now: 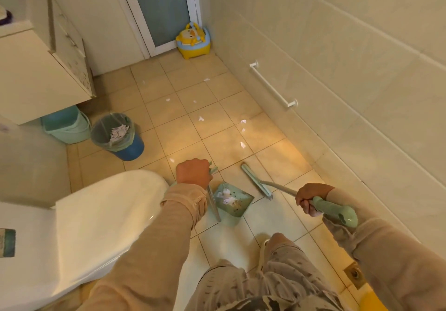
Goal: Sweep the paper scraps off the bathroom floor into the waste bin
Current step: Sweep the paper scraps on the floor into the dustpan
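My left hand (pixel 193 171) grips the upright handle of a pale green dustpan (pixel 233 203) resting on the tiled floor; white paper bits and dark crumbs lie in the pan. My right hand (pixel 310 197) holds the green grip of a broom (pixel 257 180), whose flat head rests on the floor just right of the pan. Several white paper scraps (pixel 242 144) are scattered over the tiles ahead, one (pixel 171 160) close to my left hand. The blue waste bin (pixel 115 135), lined with a clear bag and holding crumpled paper, stands to the left.
A white toilet (pixel 96 214) with shut lid fills the lower left. A green bucket (pixel 66 127) sits under the vanity cabinet (pixel 36 81). A yellow potty (pixel 193 41) stands by the far door. A white rail (pixel 272 85) runs along the right wall. My knee (pixel 282 257) is below.
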`<state>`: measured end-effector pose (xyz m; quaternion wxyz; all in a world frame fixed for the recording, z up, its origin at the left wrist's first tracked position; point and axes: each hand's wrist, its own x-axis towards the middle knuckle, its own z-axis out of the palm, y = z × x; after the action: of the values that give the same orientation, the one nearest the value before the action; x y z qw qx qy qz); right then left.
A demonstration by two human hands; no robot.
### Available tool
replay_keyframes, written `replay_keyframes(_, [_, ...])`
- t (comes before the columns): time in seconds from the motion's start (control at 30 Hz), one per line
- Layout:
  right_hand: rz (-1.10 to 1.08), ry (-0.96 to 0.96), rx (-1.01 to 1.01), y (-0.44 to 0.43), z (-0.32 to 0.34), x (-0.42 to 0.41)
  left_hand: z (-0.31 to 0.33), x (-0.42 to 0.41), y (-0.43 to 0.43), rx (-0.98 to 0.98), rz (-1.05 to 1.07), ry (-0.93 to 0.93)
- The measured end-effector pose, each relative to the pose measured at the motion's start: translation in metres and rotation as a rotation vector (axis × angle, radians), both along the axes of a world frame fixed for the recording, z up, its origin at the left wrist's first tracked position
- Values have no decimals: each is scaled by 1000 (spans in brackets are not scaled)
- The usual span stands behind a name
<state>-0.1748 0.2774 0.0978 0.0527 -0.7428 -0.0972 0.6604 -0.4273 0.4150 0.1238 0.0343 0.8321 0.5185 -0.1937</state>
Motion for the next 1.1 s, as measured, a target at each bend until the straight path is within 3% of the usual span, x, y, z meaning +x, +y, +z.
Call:
replay_keyframes(0.17, [-151, -12, 77, 24, -4, 25, -2, 17, 28, 39, -3, -6])
replay_keyframes(0.3, [-140, -53, 93, 62, -6, 62, -9, 38, 55, 44, 24, -3])
replay_keyframes(0.53, [106, -164, -30, 146, 2, 139, -12, 95, 115, 82, 140, 48])
replay_keyframes(0.73, [220, -192, 6, 212, 11, 184, -13, 140, 159, 73, 206, 53])
replay_keyframes(0.83, [238, -215, 68, 237, 13, 191, -13, 154, 179, 73, 215, 54])
replay_keyframes(0.97, [500, -361, 70, 275, -1, 187, -14, 168, 206, 65, 232, 60])
replay_keyframes(1.1, [668, -370, 30, 286, -8, 172, -15, 176, 220, 53, 226, 75])
